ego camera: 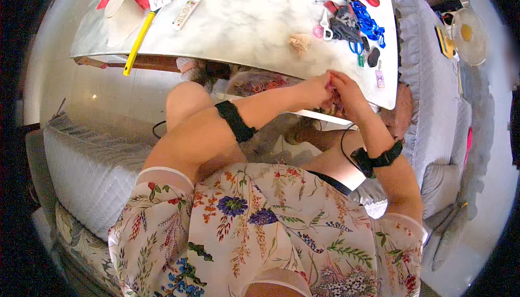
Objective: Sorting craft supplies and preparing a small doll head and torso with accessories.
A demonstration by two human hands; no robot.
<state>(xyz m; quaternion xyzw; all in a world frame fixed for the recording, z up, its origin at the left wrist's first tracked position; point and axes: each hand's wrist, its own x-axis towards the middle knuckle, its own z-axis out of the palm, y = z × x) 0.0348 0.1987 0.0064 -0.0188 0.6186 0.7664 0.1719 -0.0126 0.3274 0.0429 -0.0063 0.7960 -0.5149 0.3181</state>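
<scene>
My left hand (317, 90) and my right hand (350, 94) meet at the fingertips over the front edge of the marble-patterned table (243, 24). Something small and reddish shows between the fingers, too blurred to name, and I cannot tell which hand grips it. Below them, a pulled-out drawer (321, 118) with a white front edge holds small red and pink items (266, 85), partly covered by my left forearm. Closest on the tabletop are a crumpled beige cloth (300, 44), a small pink card (380, 78) and a dark oval object (373, 57).
White-handled scissors (326, 26), dark fabric (344, 28) and a blue strap (367, 20) lie at the table's right. Farther left are a remote control (188, 10), a yellow-handled tool (140, 43) jutting past the edge, and a paper-like cone (122, 10). Grey-covered seats (426, 61) flank me.
</scene>
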